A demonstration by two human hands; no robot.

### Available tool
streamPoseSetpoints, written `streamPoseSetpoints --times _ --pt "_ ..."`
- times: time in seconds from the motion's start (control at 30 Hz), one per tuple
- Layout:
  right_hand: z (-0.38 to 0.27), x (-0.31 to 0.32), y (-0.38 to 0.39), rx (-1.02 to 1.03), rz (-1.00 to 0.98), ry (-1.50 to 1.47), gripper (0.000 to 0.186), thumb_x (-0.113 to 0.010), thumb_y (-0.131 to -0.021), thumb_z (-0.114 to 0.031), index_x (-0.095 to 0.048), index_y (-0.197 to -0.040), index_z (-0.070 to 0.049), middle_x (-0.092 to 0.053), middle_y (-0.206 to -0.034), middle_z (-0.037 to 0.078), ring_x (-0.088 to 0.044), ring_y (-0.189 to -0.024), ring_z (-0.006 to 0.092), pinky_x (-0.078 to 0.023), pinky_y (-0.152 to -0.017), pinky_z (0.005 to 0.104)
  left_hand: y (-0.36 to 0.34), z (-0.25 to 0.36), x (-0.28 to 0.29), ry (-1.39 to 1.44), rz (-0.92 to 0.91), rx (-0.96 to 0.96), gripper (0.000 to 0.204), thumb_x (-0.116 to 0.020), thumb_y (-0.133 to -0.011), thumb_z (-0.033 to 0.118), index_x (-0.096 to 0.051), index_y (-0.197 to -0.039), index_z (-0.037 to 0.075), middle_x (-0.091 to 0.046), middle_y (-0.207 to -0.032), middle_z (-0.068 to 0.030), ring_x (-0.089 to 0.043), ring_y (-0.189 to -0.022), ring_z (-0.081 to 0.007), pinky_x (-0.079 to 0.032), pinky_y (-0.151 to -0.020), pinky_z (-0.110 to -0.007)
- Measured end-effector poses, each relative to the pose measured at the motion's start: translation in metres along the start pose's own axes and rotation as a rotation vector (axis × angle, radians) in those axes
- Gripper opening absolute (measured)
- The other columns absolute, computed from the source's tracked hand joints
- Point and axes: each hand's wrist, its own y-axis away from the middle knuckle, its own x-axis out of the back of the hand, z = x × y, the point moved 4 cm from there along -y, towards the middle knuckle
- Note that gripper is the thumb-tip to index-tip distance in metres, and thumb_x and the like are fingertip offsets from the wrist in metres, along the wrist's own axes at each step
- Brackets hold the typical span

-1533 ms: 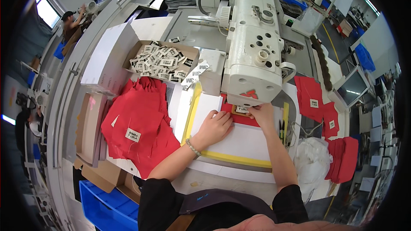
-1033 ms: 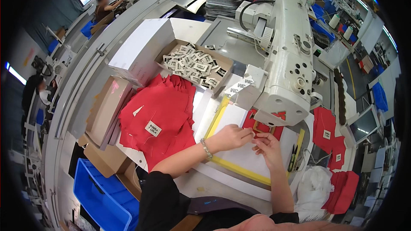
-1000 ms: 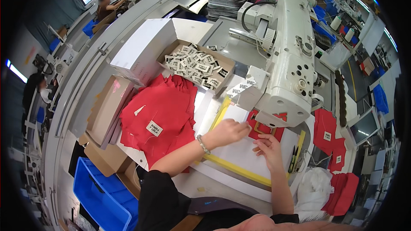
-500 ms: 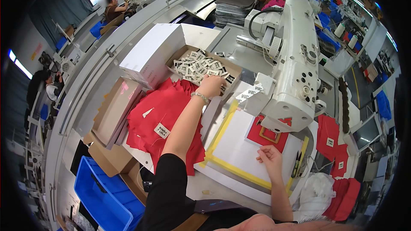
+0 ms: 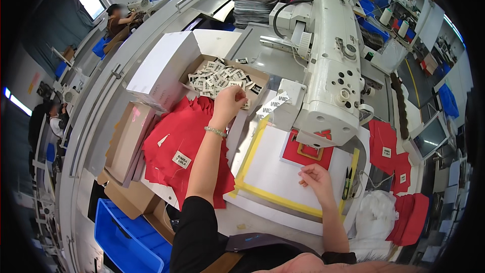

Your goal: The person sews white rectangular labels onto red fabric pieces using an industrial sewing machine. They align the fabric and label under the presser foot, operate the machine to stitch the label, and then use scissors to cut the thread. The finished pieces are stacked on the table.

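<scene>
My left hand (image 5: 231, 105) is over the near right edge of a shallow cardboard box (image 5: 260, 79), its fingers pinched on a small pale label (image 5: 246, 105). Many printed cream and black labels (image 5: 218, 78) lie loose in that box. Just below, under my left forearm, a pile of red fabric pieces (image 5: 202, 136) spreads out, with one label on top. My right hand (image 5: 316, 179), fingers loosely curved and seemingly holding nothing, hovers over a white, yellow-taped work plate (image 5: 268, 164). Beyond it, a red fabric piece (image 5: 321, 159) with a gold-coloured frame sits beneath the sewing machine head (image 5: 328, 116).
A tall white box (image 5: 164, 68) and an open carton (image 5: 124, 141) stand left. A blue bin (image 5: 129, 232) is at lower left. Dark-handled tools (image 5: 347, 183), labelled red pieces (image 5: 382, 146) and a white plastic bag (image 5: 374, 215) lie right. Other people work farther off.
My left hand has drawn back slightly from the labels toward me, its fingers now pinched on one. My right hand stays over the plate. The whole view has shifted a little.
</scene>
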Motion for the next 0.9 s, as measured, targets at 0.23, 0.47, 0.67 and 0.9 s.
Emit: streamPoseSetpoints --times 0.23,0.47,0.67,0.9 --pt "0.005 -0.001 0.000 -0.013 -0.007 -0.018 0.015 -0.067 -0.091 -0.006 -0.062 -0.104 0.001 -0.063 -0.086 0.002 -0.064 -0.073 0.0092 -0.049 -0.062 0.0211 -0.004 -0.027 0.013 -0.118 0.128 -0.027 0.010 -0.069 -0.079 0.009 -0.070 -0.089 0.006 -0.071 -0.082 -0.0089 -0.068 -0.076 -0.0245 -0.052 -0.070 -0.035" --pt "0.012 -0.002 0.000 0.008 0.014 0.041 0.014 -0.066 -0.091 -0.005 -0.061 -0.103 0.001 -0.064 -0.085 0.003 -0.065 -0.072 0.0090 -0.049 -0.061 0.0208 -0.018 -0.042 0.009 -0.382 -0.264 0.035 0.020 -0.071 -0.075 0.011 -0.075 -0.093 0.018 -0.073 -0.083 -0.0020 -0.067 -0.084 -0.0219 -0.042 -0.089 -0.042" --pt "0.013 -0.003 0.000 0.025 0.005 0.047 0.014 -0.066 -0.092 -0.005 -0.061 -0.103 0.001 -0.064 -0.084 0.003 -0.065 -0.072 0.0089 -0.049 -0.061 0.0209 -0.030 -0.047 0.003 -0.351 -0.479 0.070 0.011 -0.074 -0.073 0.016 -0.076 -0.084 0.015 -0.072 -0.078 -0.0025 -0.067 -0.079 -0.0235 -0.044 -0.084 -0.044" --pt "0.006 -0.003 0.004 0.014 -0.006 0.064 0.015 -0.064 -0.092 -0.006 -0.062 -0.106 -0.001 -0.066 -0.089 0.004 -0.065 -0.075 0.0101 -0.050 -0.064 0.0220 -0.010 -0.008 0.006 0.523 -0.317 0.206 0.009 -0.068 -0.078 0.003 -0.067 -0.081 -0.005 -0.069 -0.074 -0.0053 -0.062 -0.067 -0.0080 -0.048 -0.061 -0.023"
